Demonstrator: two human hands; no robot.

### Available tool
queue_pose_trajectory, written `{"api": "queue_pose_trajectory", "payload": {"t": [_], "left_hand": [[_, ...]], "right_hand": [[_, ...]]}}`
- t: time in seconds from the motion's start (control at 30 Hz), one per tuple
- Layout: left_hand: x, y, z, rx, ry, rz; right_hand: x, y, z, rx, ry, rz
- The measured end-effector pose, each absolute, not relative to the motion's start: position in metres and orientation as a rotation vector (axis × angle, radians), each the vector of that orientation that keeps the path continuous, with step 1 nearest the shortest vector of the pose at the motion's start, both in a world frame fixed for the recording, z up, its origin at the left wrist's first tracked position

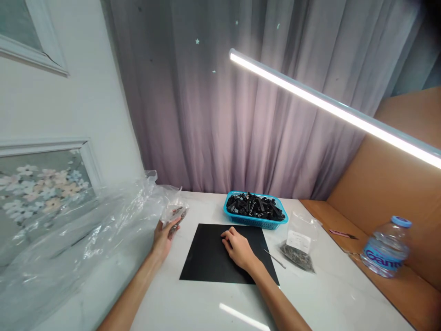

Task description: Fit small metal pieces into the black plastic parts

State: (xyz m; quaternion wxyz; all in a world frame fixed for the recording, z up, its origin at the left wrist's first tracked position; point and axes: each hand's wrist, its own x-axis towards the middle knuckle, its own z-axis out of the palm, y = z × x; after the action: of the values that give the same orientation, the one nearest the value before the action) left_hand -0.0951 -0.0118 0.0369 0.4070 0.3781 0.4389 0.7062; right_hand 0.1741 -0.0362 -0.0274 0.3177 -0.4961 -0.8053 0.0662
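My left hand (161, 240) is closed around a small clear plastic bag (176, 215) with small dark pieces in it, left of the black mat (203, 264). On that mat rests my right hand (238, 249), palm down with its fingers curled together; whatever the fingertips may hold is hidden or too small to name. A thin metal tool (275, 259) lies across the mat's right edge. Behind the mat stands a blue plastic basket (257, 222) heaped with black plastic parts (254, 206). To the right lies a labelled clear bag (298, 255) of small dark metal-looking pieces.
Large crumpled plastic sheeting (86, 239) covers the left side. At right, a water bottle (387, 248) and a pink-handled cutter (342, 234) are on brown cardboard (418, 287). A lit tube lamp (330, 105) slants overhead before a grey curtain (206, 128).
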Motion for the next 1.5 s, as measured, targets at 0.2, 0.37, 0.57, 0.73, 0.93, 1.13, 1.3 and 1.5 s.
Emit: {"api": "queue_pose_trajectory", "payload": {"t": [0.2,0.37,0.57,0.73,0.93,1.13,1.3,1.5], "left_hand": [[-0.079,-0.031,0.028,0.918,0.937,1.543],[-0.072,-0.029,0.027,0.837,0.842,1.47],[-0.078,-0.021,0.017,0.706,0.891,1.559],[-0.089,-0.016,0.014,0.691,0.963,1.626],[-0.09,-0.021,0.019,0.777,1.016,1.52],[-0.082,-0.027,0.02,0.805,1.018,1.513],[-0.084,-0.024,0.018,0.828,1.032,1.507],[-0.089,-0.02,0.018,0.849,1.092,1.45]], "right_hand": [[0.176,-0.04,-0.027,-1.349,-2.158,0.2],[0.179,-0.043,-0.027,-1.396,-2.199,0.195],[0.177,-0.046,-0.024,-1.418,-2.23,0.149],[0.178,-0.047,-0.026,-1.422,-2.24,0.157],[0.177,-0.046,-0.025,-1.438,-2.251,0.137],[0.175,-0.047,-0.022,-1.436,-2.265,0.109],[0.176,-0.047,-0.023,-1.43,-2.261,0.108],[0.176,-0.046,-0.024,-1.442,-2.27,0.099]]}}
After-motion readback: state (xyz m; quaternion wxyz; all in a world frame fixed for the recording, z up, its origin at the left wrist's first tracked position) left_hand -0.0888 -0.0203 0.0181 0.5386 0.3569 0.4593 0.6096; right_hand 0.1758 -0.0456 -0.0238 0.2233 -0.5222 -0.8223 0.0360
